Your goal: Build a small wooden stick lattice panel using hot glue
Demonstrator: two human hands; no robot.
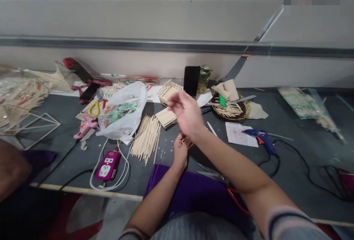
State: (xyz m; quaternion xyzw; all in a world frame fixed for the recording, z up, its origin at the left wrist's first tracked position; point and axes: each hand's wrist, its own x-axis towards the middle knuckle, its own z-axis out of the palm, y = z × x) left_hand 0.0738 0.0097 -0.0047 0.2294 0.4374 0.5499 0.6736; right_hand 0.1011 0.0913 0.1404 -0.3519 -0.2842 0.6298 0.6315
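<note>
My left hand (180, 152) is low over the table, its fingers closed around a thin wooden stick of which only a short piece shows. Just above it is my right hand (188, 113), raised, blurred by motion, its fingers loosely apart and nothing visible in them. To the left lies a spread of loose wooden sticks (146, 138). Behind my right hand sit a flat panel of joined sticks (166, 117) and a small lattice tray of sticks (168, 89), both partly hidden. Scissors (212, 174) with orange handles lie under my right forearm.
A blue glue gun (261, 138) and a printed paper (240, 134) lie right; a round basket (229, 110) holds short sticks. Left are a plastic bag (124, 110), a pink glue gun (85, 127) and a purple power strip (108, 165) with cables. Another person's arm (12, 168) is far left.
</note>
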